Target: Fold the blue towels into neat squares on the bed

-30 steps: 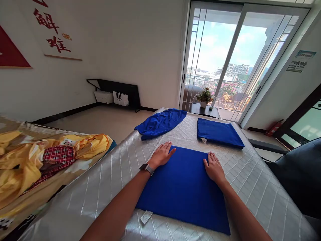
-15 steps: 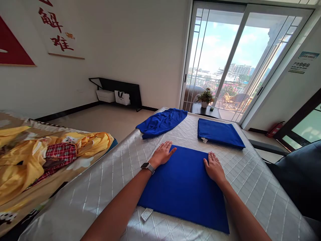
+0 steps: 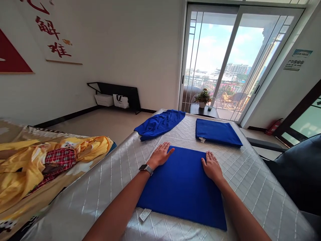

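A blue towel [image 3: 184, 187], folded into a flat rectangle, lies in front of me with a white tag [image 3: 145, 214] poking out at its near left corner. On its far left corner rests my left hand [image 3: 159, 155], flat with fingers stretched out and a watch [image 3: 146, 168] on the wrist. My right hand [image 3: 212, 164] lies flat along the far right edge, thumb apart from the fingers. Beyond, at the right, sits another folded blue towel [image 3: 218, 131] with a small tag. A crumpled blue cloth [image 3: 160, 124] lies at the far left.
The silver quilted surface [image 3: 107, 187] carries all the blue cloths. To the left, yellow and red plaid clothing [image 3: 60, 160] is heaped on a patterned bed cover. A black chair [image 3: 301, 167] stands right. Behind are a potted plant [image 3: 203, 97] and a sliding glass door [image 3: 208, 60].
The camera view has shifted slightly. Both hands stay flat on the folded towel, and the cloths keep their places.
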